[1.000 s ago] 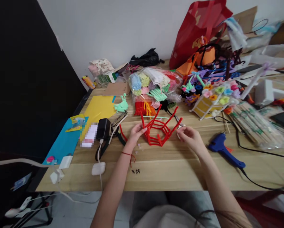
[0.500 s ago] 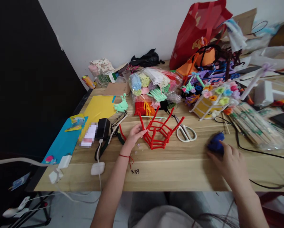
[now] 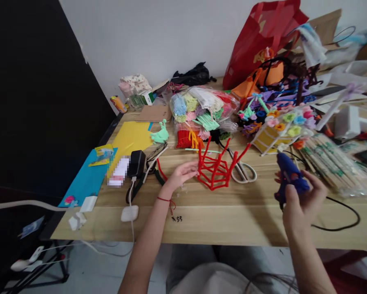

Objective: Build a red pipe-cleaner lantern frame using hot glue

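Observation:
A red frame (image 3: 214, 168) of fuzzy stems, with several upright prongs, stands on the wooden table. My left hand (image 3: 183, 174) pinches its left side between thumb and fingers. On the right, my right hand (image 3: 303, 200) is wrapped round a blue glue gun (image 3: 290, 177), raised over the table with its nozzle pointing up and away from me. White-handled scissors (image 3: 246, 172) lie just behind and to the right of the red frame, partly covered by its prongs.
Behind lie a bag of coloured stems (image 3: 198, 108), a green snail figure (image 3: 160, 134) and a flower-topped basket (image 3: 267, 139). Bundled sticks (image 3: 336, 167) are at the right. A black adapter (image 3: 137, 163) and white earbud case (image 3: 130, 213) sit left. The gun's black cable (image 3: 355, 224) loops right.
My right hand has lifted the blue glue gun off the table and turned it upward. The red frame, held by my left hand, has tilted and turned slightly. The view has shifted a little.

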Demonstrator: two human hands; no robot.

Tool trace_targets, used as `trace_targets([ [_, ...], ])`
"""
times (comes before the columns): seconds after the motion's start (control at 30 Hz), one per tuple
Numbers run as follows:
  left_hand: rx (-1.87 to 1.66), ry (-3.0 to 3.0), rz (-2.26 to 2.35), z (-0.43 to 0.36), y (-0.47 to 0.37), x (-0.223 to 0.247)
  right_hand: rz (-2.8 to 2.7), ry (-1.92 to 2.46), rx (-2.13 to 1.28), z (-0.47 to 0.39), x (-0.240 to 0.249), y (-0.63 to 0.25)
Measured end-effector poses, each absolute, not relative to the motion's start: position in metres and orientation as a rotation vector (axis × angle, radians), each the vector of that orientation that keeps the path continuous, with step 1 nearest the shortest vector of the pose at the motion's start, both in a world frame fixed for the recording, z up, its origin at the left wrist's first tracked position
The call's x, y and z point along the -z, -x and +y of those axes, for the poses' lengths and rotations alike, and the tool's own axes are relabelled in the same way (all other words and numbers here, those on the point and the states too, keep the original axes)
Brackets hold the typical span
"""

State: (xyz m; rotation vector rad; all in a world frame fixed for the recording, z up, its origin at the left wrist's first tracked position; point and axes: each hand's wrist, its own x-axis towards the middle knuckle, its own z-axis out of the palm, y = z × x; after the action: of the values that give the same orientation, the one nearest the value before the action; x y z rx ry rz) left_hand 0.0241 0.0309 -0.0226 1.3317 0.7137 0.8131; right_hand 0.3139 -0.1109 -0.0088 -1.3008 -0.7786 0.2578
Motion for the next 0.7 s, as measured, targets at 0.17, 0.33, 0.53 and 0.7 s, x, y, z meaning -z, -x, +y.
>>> trace_targets([
  [0.17, -0.894, -1.367, 0.803, 0.036, -0.027, 0.031, -0.615, 0.933, -0.376, -0.081, -0.019, -0.281],
  [0.33, -0.833, -1.393, 0.783, 0.033, -0.034, 0.031, -0.655, 0.802, -0.817, -0.053, -0.037, -0.269],
  [0.53, -0.731, -1.450, 0.775, 0.025, -0.042, 0.031, -0.665, 0.701, -1.145, -0.046, -0.023, -0.261],
  [0.7, -0.736, -1.458, 0.796, 0.024, -0.044, 0.033, -0.669, 0.666, -1.234, -0.055, -0.011, -0.259],
])
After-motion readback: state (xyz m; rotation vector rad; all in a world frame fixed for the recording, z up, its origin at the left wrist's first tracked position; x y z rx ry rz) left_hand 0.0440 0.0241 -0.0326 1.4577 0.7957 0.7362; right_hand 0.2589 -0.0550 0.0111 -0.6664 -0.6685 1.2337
